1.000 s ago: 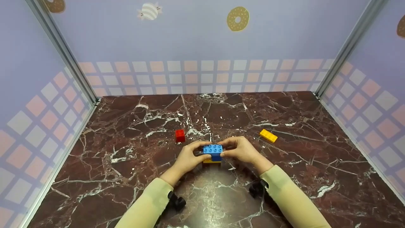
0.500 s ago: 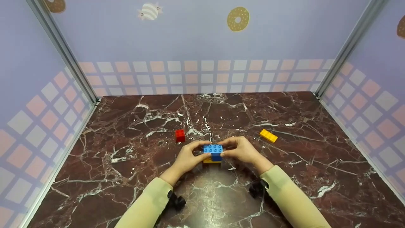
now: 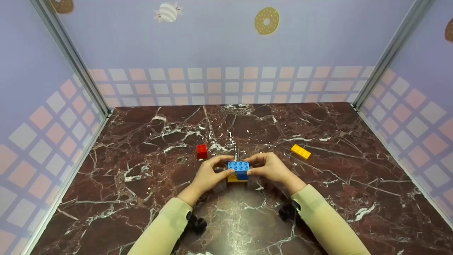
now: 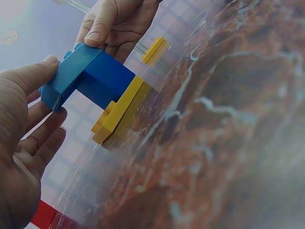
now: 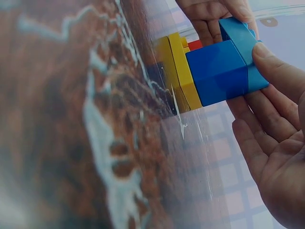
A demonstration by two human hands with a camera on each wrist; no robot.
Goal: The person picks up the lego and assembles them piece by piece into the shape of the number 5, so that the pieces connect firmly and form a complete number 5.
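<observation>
A small stack of toy building bricks stands on the table between both hands. Its base is a flat yellow brick [image 4: 119, 110], with bare studs at the left end. On the base's right part sits a dark blue brick [image 5: 217, 71]. Across the top lies a longer light blue brick [image 3: 238, 165], overhanging to the left. My left hand [image 3: 208, 175] pinches the light blue brick's left end between thumb and fingers. At the opposite end my right hand [image 3: 270, 169] holds it, thumb [image 5: 262, 52] on the near face; the contact of the fingers behind is partly hidden.
A red brick [image 3: 201, 151] lies to the left beyond my left hand. Farther right is another flat yellow brick [image 3: 300, 152]. Patterned panels [image 3: 226, 42] wall in the marbled table [image 3: 141, 141] at the back and sides.
My left hand has shifted slightly left along the light blue brick, showing more of the yellow base's studs. The stack and my right hand look unmoved.
</observation>
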